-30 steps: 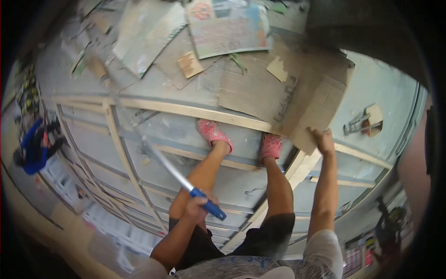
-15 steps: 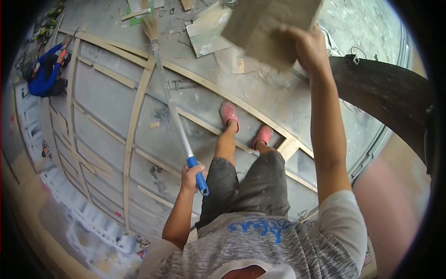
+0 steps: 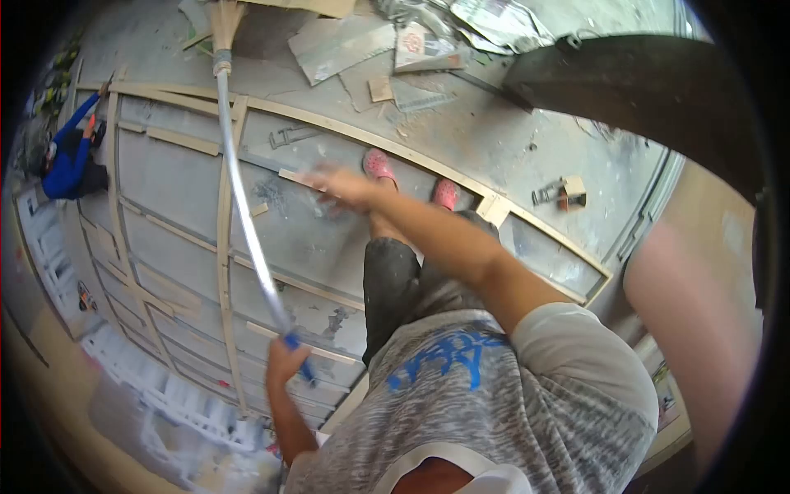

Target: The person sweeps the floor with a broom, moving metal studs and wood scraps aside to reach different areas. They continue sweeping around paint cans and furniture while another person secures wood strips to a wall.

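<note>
My left hand (image 3: 286,362) is closed around the blue grip at the lower end of a broom (image 3: 245,193). Its pale handle slants up and away to the bristles (image 3: 224,20) at the top edge of the head view. Over the wooden frame (image 3: 226,230), near my pink clogs (image 3: 378,165), my right hand (image 3: 341,188) is stretched out to the left. Motion blurs it, but its fingers look apart and nothing shows in them. A tan sheet (image 3: 317,6) is partly cut off at the top edge.
Scrap boards (image 3: 341,45) and crumpled wrapping (image 3: 502,25) litter the floor ahead. A dark curved beam (image 3: 634,90) juts in from the right. Near the frame's right end lies a clamp (image 3: 546,194) beside a small wooden block (image 3: 573,191). A person in blue (image 3: 70,169) crouches far left.
My right hand has let go of the brown cardboard-like piece and swung down and left across my body. The broom, still in my left hand, has shifted left and lower.
</note>
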`<state>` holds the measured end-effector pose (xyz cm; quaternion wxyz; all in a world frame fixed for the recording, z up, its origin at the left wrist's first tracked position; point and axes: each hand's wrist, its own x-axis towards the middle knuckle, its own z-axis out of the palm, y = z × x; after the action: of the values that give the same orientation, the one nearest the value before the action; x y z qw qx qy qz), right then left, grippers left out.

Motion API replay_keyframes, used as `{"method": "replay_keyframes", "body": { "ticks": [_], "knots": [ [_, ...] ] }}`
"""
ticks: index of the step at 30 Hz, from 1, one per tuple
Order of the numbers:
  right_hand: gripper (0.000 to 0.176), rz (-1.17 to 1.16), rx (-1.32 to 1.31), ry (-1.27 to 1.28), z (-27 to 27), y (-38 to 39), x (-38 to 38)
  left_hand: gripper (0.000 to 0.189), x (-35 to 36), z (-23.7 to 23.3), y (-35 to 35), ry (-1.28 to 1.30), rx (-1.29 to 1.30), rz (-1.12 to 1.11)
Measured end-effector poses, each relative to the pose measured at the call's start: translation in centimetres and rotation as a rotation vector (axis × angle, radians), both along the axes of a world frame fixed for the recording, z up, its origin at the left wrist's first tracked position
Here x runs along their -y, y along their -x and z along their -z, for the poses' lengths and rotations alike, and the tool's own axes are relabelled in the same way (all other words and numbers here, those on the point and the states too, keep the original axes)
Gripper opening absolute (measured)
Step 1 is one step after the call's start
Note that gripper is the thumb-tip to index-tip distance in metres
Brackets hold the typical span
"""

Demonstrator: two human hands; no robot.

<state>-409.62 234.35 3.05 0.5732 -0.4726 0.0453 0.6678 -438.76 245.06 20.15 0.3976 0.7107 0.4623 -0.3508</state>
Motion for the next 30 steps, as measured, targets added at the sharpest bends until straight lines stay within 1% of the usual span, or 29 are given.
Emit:
{"method": "replay_keyframes", "body": {
  "ticks": [1,2,3,5,7,9,11,12,13,14,15,16,17,19,20,21,22,23,24,25,26,28,29,30],
  "knots": [
    [0.094,0.014,-0.110,-0.045,-1.8,2.3,0.3,0.024,-1.0,-5.2,0.5,0.020,-0.180,0.150],
    [0.098,0.084,-0.238,-0.167,-3.1,4.8,0.8,0.023,-0.8,-9.7,0.7,0.022,-0.320,0.242],
    [0.101,0.149,-0.367,-0.291,-4.6,6.9,1.3,0.022,0.5,-13.9,-0.2,0.063,-0.445,0.219],
    [0.097,0.344,-0.523,-0.495,-7.7,10.0,4.1,0.021,1.8,-19.4,1.5,0.142,-0.693,0.332],
    [0.089,0.377,-0.893,-0.448,-8.3,12.6,6.6,0.024,2.2,-23.5,1.3,0.141,-0.679,0.389],
    [0.073,0.223,-0.734,-0.029,-9.5,14.0,10.2,0.025,2.0,-24.8,0.6,0.111,-0.712,0.396],
    [0.053,0.426,-0.807,0.240,-7.2,16.3,12.3,0.023,1.9,-22.7,-2.7,0.128,-0.653,0.693],
    [0.041,0.446,-0.785,0.353,-6.8,15.1,13.6,0.020,1.7,-21.0,-5.2,0.175,-0.601,0.779],
    [0.027,0.552,-0.746,0.409,-5.3,14.9,15.0,0.024,0.8,-18.9,-6.4,0.368,-0.553,0.576],
    [0.030,0.620,-0.612,0.484,-1.9,15.3,17.1,0.031,0.0,-16.6,-7.3,0.559,-0.502,0.364],
    [0.033,0.687,-0.484,0.556,1.7,15.6,17.6,0.041,-0.3,-14.6,-9.1,0.651,-0.516,0.207],
    [0.029,0.729,-0.418,0.748,3.7,15.0,16.1,0.053,-0.4,-13.2,-10.5,0.740,-0.540,0.048],
    [0.026,0.766,-0.337,0.943,6.1,13.7,14.9,0.053,-0.8,-12.6,-11.7,0.745,-0.553,0.057],
    [0.026,0.443,0.076,0.808,10.1,12.3,9.4,0.061,-2.0,-12.5,-14.4,0.630,-0.408,0.048],
    [0.028,0.384,0.300,0.687,13.4,13.1,5.8,0.061,-3.1,-13.2,-15.2,0.639,-0.430,0.054],
    [0.030,0.416,0.570,0.516,17.6,14.1,0.5,0.062,-4.1,-14.3,-15.8,0.483,-0.421,-0.027],
    [0.032,0.555,0.758,0.303,21.3,15.0,-5.0,0.063,-5.2,-15.5,-16.2,0.320,-0.408,-0.105],
    [0.036,0.798,0.898,0.024,25.1,15.9,-11.4,0.062,-6.9,-16.7,-16.5,0.209,-0.346,-0.021],
    [0.035,0.761,0.269,0.064,17.1,9.5,-13.1,0.063,-8.4,-17.8,-16.8,0.113,-0.290,0.030],
    [0.034,0.802,-0.358,0.222,7.6,2.1,-14.6,0.064,-9.9,-18.9,-17.0,0.012,-0.240,0.083],
    [0.035,0.863,-0.304,0.240,2.4,-1.7,-15.5,0.066,-11.2,-19.9,-17.8,-0.072,-0.202,0.107],
    [0.038,0.849,-0.378,0.157,-1.1,-5.5,-17.7,0.068,-13.7,-22.4,-20.3,-0.192,-0.170,0.093],
    [0.039,0.897,-0.359,0.168,-2.4,-6.7,-19.0,0.068,-14.9,-23.4,-20.7,-0.186,-0.155,0.101],
    [0.039,0.952,-0.332,0.174,-3.4,-7.8,-20.2,0.069,-16.2,-24.3,-20.9,-0.199,-0.111,0.164]
  ]
}}
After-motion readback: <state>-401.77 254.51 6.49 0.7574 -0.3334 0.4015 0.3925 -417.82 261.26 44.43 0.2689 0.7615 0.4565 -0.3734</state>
